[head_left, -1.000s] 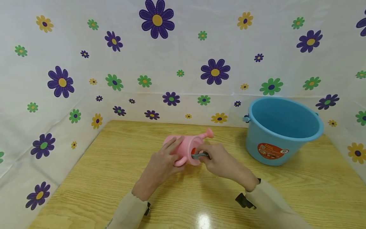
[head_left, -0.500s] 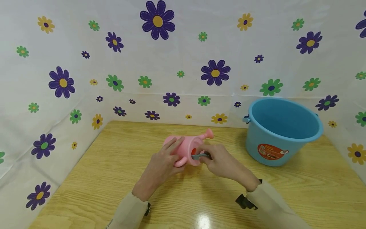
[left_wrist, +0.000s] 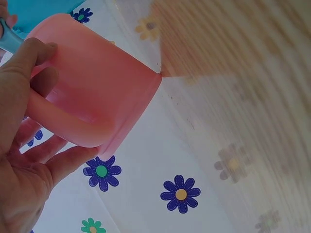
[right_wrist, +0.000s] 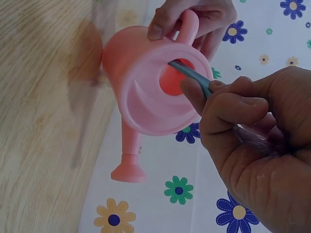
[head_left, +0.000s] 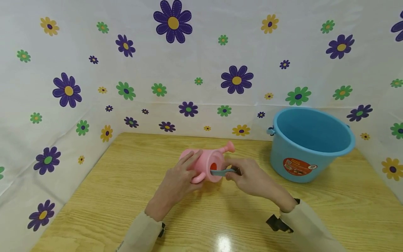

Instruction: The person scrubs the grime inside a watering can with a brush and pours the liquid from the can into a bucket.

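A pink watering can [head_left: 201, 162] lies on its side on the table, its top opening toward the right and its spout pointing back right. My left hand [head_left: 177, 180] grips it around the body and the loop handle [left_wrist: 68, 124]. With my right hand [head_left: 253, 177] I pinch a slim blue-grey stick-like tool [head_left: 220, 172] near its outer end. The tool's other end passes through the round opening [right_wrist: 172, 85] into the can, so that end is hidden and its kind cannot be told.
On the right of the wooden table [head_left: 126, 168] stands a large light-blue bucket [head_left: 302, 164] with a red label. A white flower-printed sheet [head_left: 195, 56] hangs behind the table and along its left side.
My right hand has drawn back slightly to the right with the blue-grey tool, and more of the tool shows outside the can. My left hand and the watering can have stayed put.
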{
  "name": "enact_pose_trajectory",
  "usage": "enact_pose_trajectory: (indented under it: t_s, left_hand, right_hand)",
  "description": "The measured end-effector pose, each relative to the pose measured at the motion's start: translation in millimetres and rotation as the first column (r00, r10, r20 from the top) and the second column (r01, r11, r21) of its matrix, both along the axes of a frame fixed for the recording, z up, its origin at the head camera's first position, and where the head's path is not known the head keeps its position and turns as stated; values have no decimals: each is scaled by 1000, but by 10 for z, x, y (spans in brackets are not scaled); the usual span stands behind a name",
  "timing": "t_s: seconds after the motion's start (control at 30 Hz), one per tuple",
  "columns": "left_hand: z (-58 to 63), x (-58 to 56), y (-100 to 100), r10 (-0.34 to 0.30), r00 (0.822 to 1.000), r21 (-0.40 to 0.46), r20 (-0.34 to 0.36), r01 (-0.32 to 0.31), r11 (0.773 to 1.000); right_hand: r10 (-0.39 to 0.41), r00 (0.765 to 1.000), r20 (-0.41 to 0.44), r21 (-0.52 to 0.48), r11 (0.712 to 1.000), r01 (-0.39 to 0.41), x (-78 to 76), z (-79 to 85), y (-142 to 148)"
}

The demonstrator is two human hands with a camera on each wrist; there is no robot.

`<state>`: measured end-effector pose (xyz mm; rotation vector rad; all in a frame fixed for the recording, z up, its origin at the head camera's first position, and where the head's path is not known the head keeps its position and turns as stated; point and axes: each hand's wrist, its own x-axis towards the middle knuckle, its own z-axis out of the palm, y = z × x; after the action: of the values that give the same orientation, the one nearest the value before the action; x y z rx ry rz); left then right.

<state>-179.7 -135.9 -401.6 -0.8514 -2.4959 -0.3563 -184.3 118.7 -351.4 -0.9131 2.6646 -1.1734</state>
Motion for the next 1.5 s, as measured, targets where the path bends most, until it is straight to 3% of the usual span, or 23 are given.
enact_pose_trajectory:
  t_s: [0.57, 0.9, 1.07, 1.5]
  left_hand:
    - [-9, -10, -12, -11, 1000, 6, -21, 11, 1000]
    - [-4, -25, -8, -12, 999, -8, -53, 11, 1000]
    - [-7, -25, -10, -12, 999, -7, -53, 11, 1000]
    - [-12, -12, -13, -10, 1000, -11, -23, 10, 1000]
  right_hand:
    - [5, 1000, 24, -49, 999, -4, -18, -62, -48]
    - [3, 1000, -31, -51, 999, -5, -62, -117, -153]
    - [-1, 998, -62, -23, 1000, -1, -76, -141, -193]
    - [-8, 1000, -24, -13, 1000, 8, -65, -125, -178]
